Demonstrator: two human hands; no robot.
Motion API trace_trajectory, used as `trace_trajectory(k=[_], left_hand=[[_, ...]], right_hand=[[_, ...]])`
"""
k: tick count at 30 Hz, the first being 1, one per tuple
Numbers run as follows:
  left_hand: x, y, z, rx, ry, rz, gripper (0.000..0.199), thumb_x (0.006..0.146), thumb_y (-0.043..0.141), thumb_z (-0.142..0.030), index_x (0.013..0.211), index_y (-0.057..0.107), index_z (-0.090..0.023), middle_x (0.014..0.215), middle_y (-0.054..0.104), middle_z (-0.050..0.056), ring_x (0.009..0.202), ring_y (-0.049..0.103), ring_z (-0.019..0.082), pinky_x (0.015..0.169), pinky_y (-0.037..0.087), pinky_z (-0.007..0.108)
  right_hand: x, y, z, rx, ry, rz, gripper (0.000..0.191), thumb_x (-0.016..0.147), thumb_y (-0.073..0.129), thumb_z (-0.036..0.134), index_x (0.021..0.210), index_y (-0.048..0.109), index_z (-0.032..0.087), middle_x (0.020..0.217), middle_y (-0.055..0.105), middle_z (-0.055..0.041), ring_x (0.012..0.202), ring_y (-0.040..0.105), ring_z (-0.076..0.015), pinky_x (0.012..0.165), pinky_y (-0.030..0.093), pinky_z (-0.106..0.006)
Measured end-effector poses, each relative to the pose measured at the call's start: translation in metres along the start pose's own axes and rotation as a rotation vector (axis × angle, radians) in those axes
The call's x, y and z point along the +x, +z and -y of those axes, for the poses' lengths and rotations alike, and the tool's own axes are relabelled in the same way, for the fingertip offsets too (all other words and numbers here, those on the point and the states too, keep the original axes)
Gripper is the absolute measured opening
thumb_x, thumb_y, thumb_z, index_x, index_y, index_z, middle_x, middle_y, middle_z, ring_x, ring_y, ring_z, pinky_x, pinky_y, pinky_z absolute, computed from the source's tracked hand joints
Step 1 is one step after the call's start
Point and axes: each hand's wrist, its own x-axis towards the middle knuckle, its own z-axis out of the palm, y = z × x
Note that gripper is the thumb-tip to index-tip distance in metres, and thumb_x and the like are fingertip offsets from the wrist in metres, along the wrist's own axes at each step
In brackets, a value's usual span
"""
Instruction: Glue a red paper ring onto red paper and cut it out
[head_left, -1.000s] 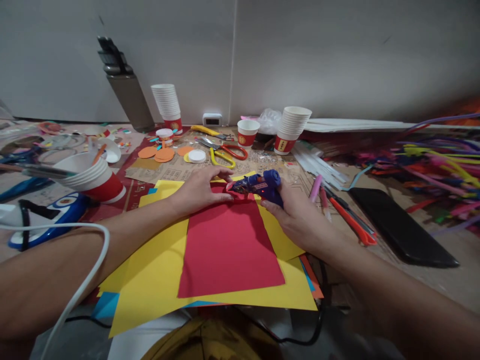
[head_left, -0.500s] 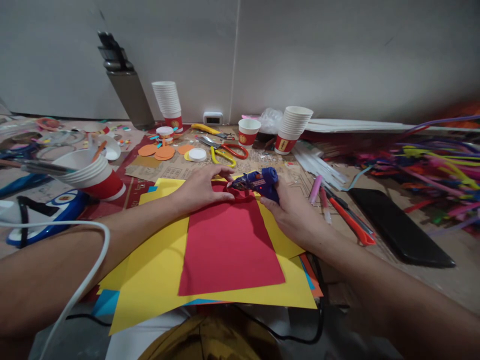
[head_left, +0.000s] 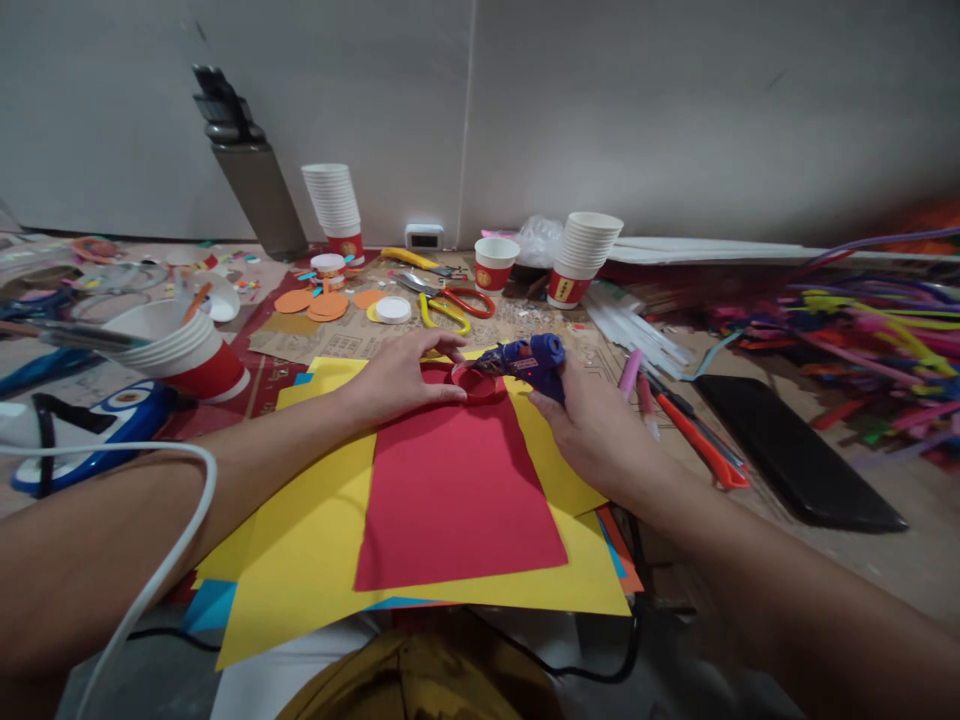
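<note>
A red sheet (head_left: 457,490) lies on yellow paper (head_left: 300,560) in front of me. Near its far edge is a small red ring (head_left: 476,384). My left hand (head_left: 405,378) rests at the ring's left side, thumb and fingers curved around that side and holding it. In my right hand (head_left: 589,410) is a blue glue gun (head_left: 534,362), its nozzle pointing left over the far rim of the ring. Whether the nozzle touches the ring is too small to tell.
Behind the paper lie scissors (head_left: 469,302), orange discs (head_left: 327,306) and paper cups (head_left: 496,265). A cup stack (head_left: 187,350) leans at left. Pens (head_left: 697,435), a black phone (head_left: 799,450) and colourful pipe cleaners (head_left: 885,340) are at right. A white cable (head_left: 202,510) crosses my left forearm.
The glue gun and my right hand have shifted slightly right and up, and more of the red ring shows. My left hand is nearly still.
</note>
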Motion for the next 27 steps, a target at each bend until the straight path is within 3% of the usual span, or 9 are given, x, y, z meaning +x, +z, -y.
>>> trace_trajectory(k=[13, 22, 27], left_hand=[[0.0002, 0.0012, 0.0016, -0.055, 0.0, 0.015, 0.058, 0.071, 0.079, -0.039, 0.122, 0.059, -0.021, 0.119, 0.068, 0.007, 0.109, 0.064, 0.021, 0.102, 0.049, 0.04], [-0.0007, -0.0003, -0.0008, -0.004, -0.002, 0.001, 0.059, 0.07, 0.08, -0.038, 0.122, 0.06, -0.019, 0.117, 0.07, 0.007, 0.112, 0.063, 0.022, 0.103, 0.047, 0.04], [-0.0004, -0.0008, 0.0011, 0.031, 0.003, 0.011, 0.061, 0.071, 0.08, -0.042, 0.123, 0.059, -0.019, 0.119, 0.069, 0.008, 0.114, 0.062, 0.023, 0.104, 0.047, 0.042]], right_hand=[[0.0002, 0.006, 0.0011, 0.157, -0.112, 0.024, 0.033, 0.092, 0.045, 0.031, 0.122, 0.051, 0.017, 0.098, 0.069, -0.0139, 0.086, 0.065, -0.0279, 0.065, 0.044, -0.034], [0.0017, 0.0049, 0.0007, 0.013, -0.057, -0.034, 0.026, 0.092, 0.046, 0.03, 0.114, 0.052, 0.016, 0.091, 0.068, -0.0134, 0.082, 0.065, -0.0285, 0.064, 0.044, -0.035], [-0.005, 0.0023, 0.0016, -0.086, -0.085, -0.045, 0.027, 0.093, 0.042, 0.029, 0.116, 0.051, 0.017, 0.09, 0.068, -0.0144, 0.079, 0.065, -0.0303, 0.07, 0.046, -0.043]])
